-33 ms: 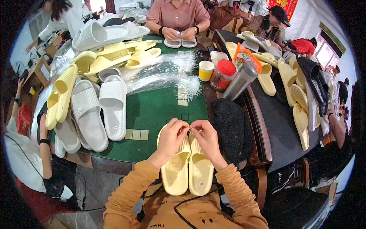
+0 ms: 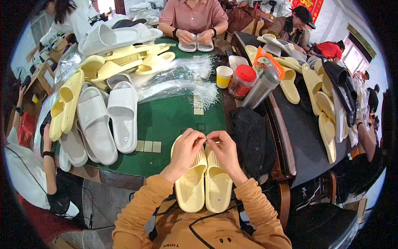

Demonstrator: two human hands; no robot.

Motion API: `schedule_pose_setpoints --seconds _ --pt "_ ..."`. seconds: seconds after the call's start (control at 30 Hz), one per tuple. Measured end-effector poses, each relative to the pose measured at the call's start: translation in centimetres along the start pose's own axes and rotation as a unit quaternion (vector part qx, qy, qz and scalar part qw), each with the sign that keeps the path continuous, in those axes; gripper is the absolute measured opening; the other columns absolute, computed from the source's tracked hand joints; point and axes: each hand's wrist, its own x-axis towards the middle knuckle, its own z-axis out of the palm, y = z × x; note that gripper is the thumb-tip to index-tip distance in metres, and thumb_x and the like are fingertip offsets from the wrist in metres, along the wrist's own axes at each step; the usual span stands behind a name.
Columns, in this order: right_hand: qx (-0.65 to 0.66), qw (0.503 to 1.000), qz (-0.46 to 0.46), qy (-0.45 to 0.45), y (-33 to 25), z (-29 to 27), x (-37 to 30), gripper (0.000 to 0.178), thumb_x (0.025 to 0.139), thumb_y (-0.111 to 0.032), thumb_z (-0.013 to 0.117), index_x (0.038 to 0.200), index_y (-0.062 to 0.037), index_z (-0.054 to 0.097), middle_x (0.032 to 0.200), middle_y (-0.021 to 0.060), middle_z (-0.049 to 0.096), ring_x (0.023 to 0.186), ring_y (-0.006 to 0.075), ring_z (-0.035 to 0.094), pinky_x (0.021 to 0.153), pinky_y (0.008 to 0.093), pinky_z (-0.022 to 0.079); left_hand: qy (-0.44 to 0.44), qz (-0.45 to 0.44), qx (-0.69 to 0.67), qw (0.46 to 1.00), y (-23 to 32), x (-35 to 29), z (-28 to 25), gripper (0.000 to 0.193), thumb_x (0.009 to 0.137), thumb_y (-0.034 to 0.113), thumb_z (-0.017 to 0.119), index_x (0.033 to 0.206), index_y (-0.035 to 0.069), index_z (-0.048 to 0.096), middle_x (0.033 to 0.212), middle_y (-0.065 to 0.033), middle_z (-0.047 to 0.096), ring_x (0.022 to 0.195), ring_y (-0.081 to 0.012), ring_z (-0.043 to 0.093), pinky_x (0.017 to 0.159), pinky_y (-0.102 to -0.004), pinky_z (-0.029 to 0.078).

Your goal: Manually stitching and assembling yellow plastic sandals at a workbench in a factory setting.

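Observation:
A pair of pale yellow slide slippers stands side by side at the table edge in front of me: the left slipper (image 2: pixel 190 189) and the right slipper (image 2: pixel 218 186). Over the left one's strap is my left hand (image 2: pixel 187 150), its thumb and forefinger pinched. My right hand (image 2: pixel 224 151) pinches in the same way above the right slipper's strap. The fingertips of both hands meet between the two straps. Whatever they pinch is too small to make out. My hands hide most of the straps and the toe ends.
Grey slippers (image 2: pixel 96 128) and yellow slippers (image 2: pixel 120 64) pile up at the left. Clear bags with white plastic strands (image 2: pixel 178 83) lie mid-table. To the right stand a yellow cup (image 2: pixel 224 77), a red-lidded jar (image 2: pixel 243 83), a steel flask (image 2: pixel 262 87) and a black mesh bag (image 2: pixel 251 139). A co-worker (image 2: pixel 194 25) sits opposite.

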Motion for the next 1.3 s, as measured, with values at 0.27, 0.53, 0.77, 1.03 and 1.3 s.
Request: schedule_pose_setpoints --seconds 0.27,0.53,0.77,1.03,1.3 --pt "0.0 1.0 0.003 0.002 -0.2 0.0 0.0 0.013 0.091 -0.002 0.065 0.103 0.001 0.064 0.103 0.0097 0.063 0.088 0.0181 0.066 0.074 0.0294 0.057 -0.005 0.011 0.003 1.0 -0.2 -0.1 0.0 0.008 0.088 0.002 0.067 0.095 0.001 0.064 0.087 -0.0101 0.058 0.072 -0.0251 0.063 0.064 -0.0342 0.051" --pt "0.006 1.0 0.007 -0.001 -0.1 0.0 0.0 0.009 0.091 -0.004 0.065 0.099 0.0006 0.064 0.102 0.0092 0.063 0.087 0.0186 0.066 0.074 0.0298 0.056 -0.006 0.021 0.03 0.999 -0.3 -0.2 0.3 0.008 0.087 0.003 0.068 0.092 0.002 0.062 0.089 -0.0103 0.059 0.074 -0.0279 0.063 0.064 -0.0367 0.05" --pt "-0.042 0.999 -0.01 -0.009 -0.3 -0.2 0.0 0.01 0.091 -0.004 0.065 0.101 -0.0002 0.065 0.102 0.0091 0.063 0.087 0.0188 0.066 0.075 0.0296 0.056 -0.007 0.033 0.048 0.998 -0.3 -0.2 0.3 0.007 0.087 0.003 0.066 0.092 0.002 0.061 0.089 -0.0124 0.061 0.076 -0.0332 0.062 0.066 -0.0398 0.05" --pt "-0.025 0.999 -0.011 0.017 -0.7 0.0 0.0 0.009 0.089 -0.001 0.067 0.097 0.0004 0.066 0.099 0.0094 0.064 0.086 0.0192 0.067 0.076 0.029 0.056 -0.006 0.0 -0.005 1.0 0.1 -0.1 0.1 0.007 0.089 0.002 0.065 0.096 0.002 0.063 0.087 -0.0127 0.061 0.073 -0.0287 0.062 0.064 -0.037 0.048" --pt "-0.067 0.998 -0.014 -0.012 -0.8 -0.1 0.0 0.009 0.088 -0.002 0.066 0.097 -0.0003 0.065 0.099 0.0098 0.064 0.083 0.0198 0.067 0.073 0.0296 0.056 0.003 0.014 -0.014 1.0 0.0 -0.1 0.2 0.008 0.089 0.004 0.067 0.096 0.001 0.064 0.083 -0.0111 0.061 0.066 -0.025 0.059 0.059 -0.0342 0.047"
